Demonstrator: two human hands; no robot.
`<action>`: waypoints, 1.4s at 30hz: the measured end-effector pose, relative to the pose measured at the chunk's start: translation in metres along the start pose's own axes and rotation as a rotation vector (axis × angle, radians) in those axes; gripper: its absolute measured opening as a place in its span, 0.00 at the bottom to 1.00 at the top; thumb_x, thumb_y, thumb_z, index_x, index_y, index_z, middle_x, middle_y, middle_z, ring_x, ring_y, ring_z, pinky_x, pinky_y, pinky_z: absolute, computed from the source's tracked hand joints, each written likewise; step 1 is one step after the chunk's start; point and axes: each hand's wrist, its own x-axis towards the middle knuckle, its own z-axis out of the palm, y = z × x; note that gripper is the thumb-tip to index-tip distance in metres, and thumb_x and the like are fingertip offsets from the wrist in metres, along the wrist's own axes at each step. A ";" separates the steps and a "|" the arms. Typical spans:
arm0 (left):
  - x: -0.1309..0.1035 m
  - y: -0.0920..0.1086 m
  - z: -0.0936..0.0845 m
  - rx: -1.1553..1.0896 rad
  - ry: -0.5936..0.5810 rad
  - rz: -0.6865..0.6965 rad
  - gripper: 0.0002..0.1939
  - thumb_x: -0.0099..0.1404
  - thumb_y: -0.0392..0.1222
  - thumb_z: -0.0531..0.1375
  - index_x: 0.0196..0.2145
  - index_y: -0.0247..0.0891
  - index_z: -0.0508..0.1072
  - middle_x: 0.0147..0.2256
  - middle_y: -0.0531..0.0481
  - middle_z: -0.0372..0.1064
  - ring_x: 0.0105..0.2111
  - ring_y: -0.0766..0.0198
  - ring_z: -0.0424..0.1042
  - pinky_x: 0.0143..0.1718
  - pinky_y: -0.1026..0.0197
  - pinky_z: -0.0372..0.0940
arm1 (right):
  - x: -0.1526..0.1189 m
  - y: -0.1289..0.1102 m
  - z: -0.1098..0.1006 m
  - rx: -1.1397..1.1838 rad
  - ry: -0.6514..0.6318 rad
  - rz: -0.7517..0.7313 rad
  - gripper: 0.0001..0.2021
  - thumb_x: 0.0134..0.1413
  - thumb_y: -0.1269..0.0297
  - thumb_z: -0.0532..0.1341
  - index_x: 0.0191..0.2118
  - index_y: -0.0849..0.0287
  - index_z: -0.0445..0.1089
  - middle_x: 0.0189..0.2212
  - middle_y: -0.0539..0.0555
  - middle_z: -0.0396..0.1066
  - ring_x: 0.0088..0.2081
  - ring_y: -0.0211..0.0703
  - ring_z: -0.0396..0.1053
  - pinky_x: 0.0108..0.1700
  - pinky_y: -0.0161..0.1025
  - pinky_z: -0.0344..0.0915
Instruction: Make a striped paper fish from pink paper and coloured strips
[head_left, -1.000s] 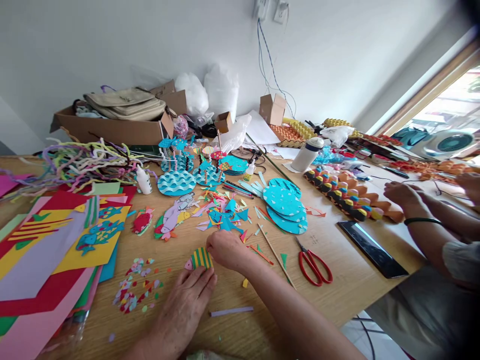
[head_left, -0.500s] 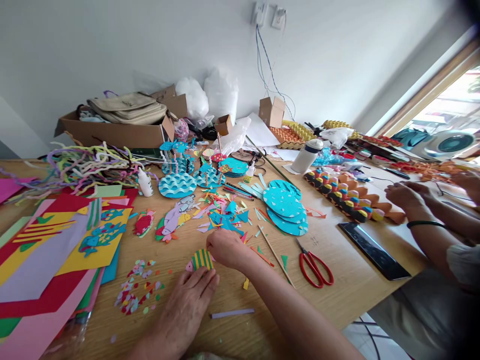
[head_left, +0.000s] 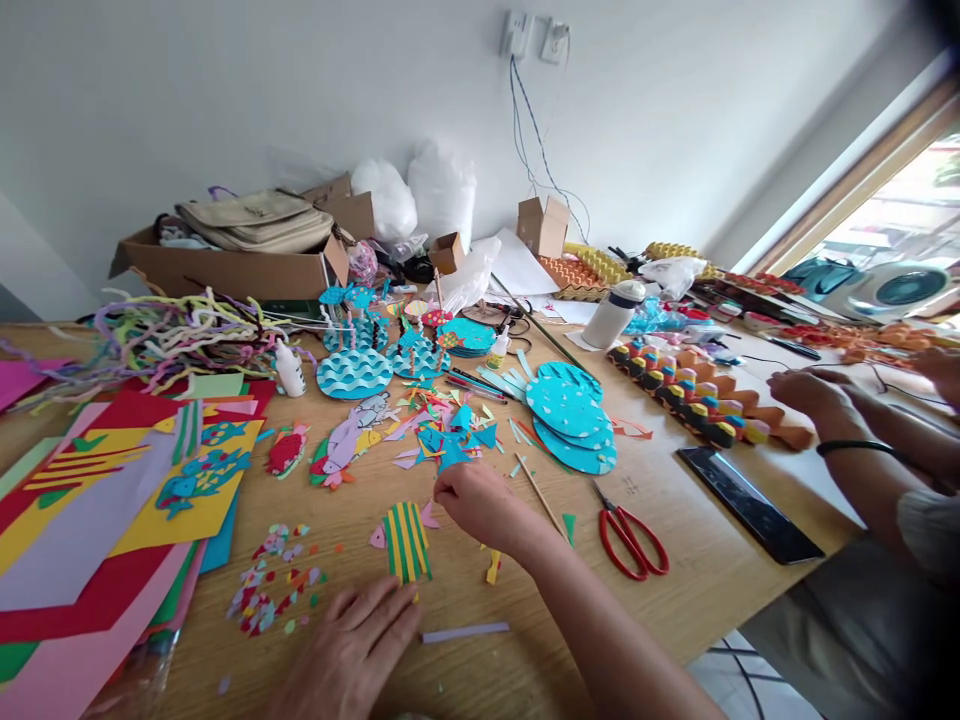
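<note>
A paper fish (head_left: 406, 540) with green and yellow stripes and a pink head and tail lies flat on the wooden table. My left hand (head_left: 360, 645) rests palm down just below it, fingers stretched out, the tips at the stripes' lower ends. Beside the pink tail is my right hand (head_left: 484, 508), its fingers curled closed; whatever they hold is hidden. Beyond that hand lie blue paper fish (head_left: 457, 435) among coloured scraps. To the left of the striped fish are small paper dots (head_left: 262, 590) in a loose heap. A lilac paper strip (head_left: 465, 633) lies right of my left hand.
Red-handled scissors (head_left: 630, 540), a thin wooden stick (head_left: 541, 495) and a black phone (head_left: 750, 505) lie on the right. Stacked coloured paper (head_left: 67, 560) covers the left side. Behind stand a glue bottle (head_left: 289, 368) and blue discs (head_left: 574, 415). A co-worker's hands (head_left: 817, 400) are at far right.
My left hand has slid off the striped fish toward me, so more of its stripes show. My right hand has shifted slightly right, uncovering the pink tail.
</note>
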 end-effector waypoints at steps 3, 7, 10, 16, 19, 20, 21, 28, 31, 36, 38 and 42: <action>-0.003 -0.001 -0.002 -0.030 0.001 -0.027 0.22 0.62 0.30 0.45 0.51 0.41 0.65 0.49 0.54 0.68 0.48 0.64 0.63 0.44 0.63 0.58 | -0.007 0.001 0.006 0.035 -0.041 -0.020 0.14 0.49 0.70 0.52 0.32 0.57 0.75 0.31 0.53 0.75 0.35 0.40 0.70 0.30 0.31 0.56; 0.013 0.000 0.003 -0.017 -0.056 -0.149 0.27 0.57 0.26 0.46 0.53 0.39 0.62 0.51 0.51 0.65 0.50 0.62 0.62 0.48 0.60 0.56 | -0.006 -0.007 0.009 0.044 -0.077 -0.047 0.13 0.48 0.69 0.52 0.33 0.58 0.75 0.32 0.53 0.76 0.35 0.40 0.70 0.31 0.31 0.58; 0.027 0.001 0.013 0.007 -0.062 -0.166 0.27 0.55 0.23 0.46 0.52 0.37 0.63 0.50 0.50 0.67 0.49 0.61 0.64 0.50 0.57 0.57 | -0.003 -0.013 0.009 0.022 -0.094 -0.046 0.14 0.48 0.70 0.52 0.34 0.58 0.75 0.32 0.54 0.76 0.35 0.42 0.71 0.32 0.32 0.59; 0.028 -0.001 0.027 0.025 -0.077 -0.151 0.27 0.55 0.21 0.45 0.51 0.35 0.63 0.49 0.49 0.68 0.49 0.63 0.65 0.53 0.56 0.54 | 0.012 -0.020 0.013 -0.047 -0.121 -0.025 0.13 0.47 0.71 0.53 0.34 0.61 0.75 0.34 0.59 0.75 0.36 0.46 0.71 0.32 0.34 0.62; 0.024 -0.001 0.027 0.060 -0.041 -0.126 0.26 0.57 0.22 0.44 0.51 0.36 0.63 0.49 0.51 0.68 0.49 0.65 0.64 0.54 0.56 0.51 | 0.018 -0.022 0.012 -0.075 -0.088 -0.002 0.14 0.49 0.73 0.52 0.36 0.63 0.74 0.36 0.62 0.74 0.38 0.48 0.71 0.33 0.36 0.63; 0.024 0.000 0.026 0.080 -0.027 -0.125 0.26 0.57 0.22 0.44 0.51 0.36 0.63 0.49 0.51 0.68 0.49 0.65 0.65 0.55 0.56 0.51 | 0.018 -0.022 0.011 -0.080 -0.077 0.003 0.14 0.49 0.73 0.52 0.37 0.63 0.74 0.37 0.62 0.74 0.38 0.49 0.71 0.34 0.36 0.63; 0.023 0.000 0.025 0.098 -0.014 -0.127 0.26 0.57 0.21 0.43 0.51 0.36 0.63 0.48 0.52 0.68 0.48 0.65 0.65 0.55 0.55 0.50 | 0.018 -0.022 0.009 -0.080 -0.070 0.003 0.14 0.49 0.72 0.52 0.37 0.62 0.74 0.38 0.61 0.74 0.39 0.49 0.71 0.34 0.36 0.63; 0.027 0.003 0.020 0.079 0.017 -0.117 0.23 0.60 0.22 0.43 0.49 0.35 0.63 0.46 0.51 0.70 0.47 0.65 0.66 0.57 0.54 0.44 | 0.015 -0.025 0.012 -0.073 -0.100 0.002 0.13 0.48 0.72 0.53 0.33 0.63 0.75 0.33 0.62 0.75 0.35 0.49 0.72 0.32 0.36 0.62; 0.027 0.005 0.010 0.045 0.022 -0.091 0.20 0.64 0.26 0.43 0.49 0.35 0.64 0.46 0.53 0.70 0.45 0.66 0.66 0.57 0.55 0.43 | 0.020 -0.022 0.012 -0.049 -0.036 0.028 0.14 0.51 0.72 0.51 0.36 0.63 0.74 0.36 0.62 0.74 0.37 0.47 0.71 0.33 0.35 0.61; 0.020 0.006 -0.006 -0.046 -0.059 -0.063 0.20 0.63 0.30 0.46 0.53 0.36 0.61 0.48 0.51 0.68 0.48 0.63 0.63 0.56 0.54 0.47 | 0.012 -0.008 0.007 0.028 0.022 0.014 0.14 0.53 0.70 0.50 0.36 0.58 0.73 0.35 0.54 0.75 0.37 0.40 0.70 0.34 0.32 0.57; 0.017 0.003 -0.007 -0.067 -0.072 -0.111 0.21 0.62 0.29 0.47 0.53 0.37 0.60 0.49 0.51 0.67 0.49 0.63 0.62 0.55 0.55 0.50 | 0.005 -0.002 0.006 0.037 0.019 0.027 0.14 0.52 0.70 0.50 0.34 0.58 0.74 0.34 0.55 0.75 0.36 0.40 0.70 0.33 0.32 0.57; 0.019 -0.001 0.000 -0.061 -0.084 -0.191 0.24 0.59 0.24 0.47 0.52 0.38 0.61 0.50 0.51 0.66 0.50 0.63 0.62 0.54 0.56 0.53 | -0.003 0.001 0.003 0.041 0.000 0.037 0.15 0.51 0.71 0.50 0.34 0.59 0.74 0.33 0.55 0.75 0.36 0.41 0.70 0.32 0.33 0.56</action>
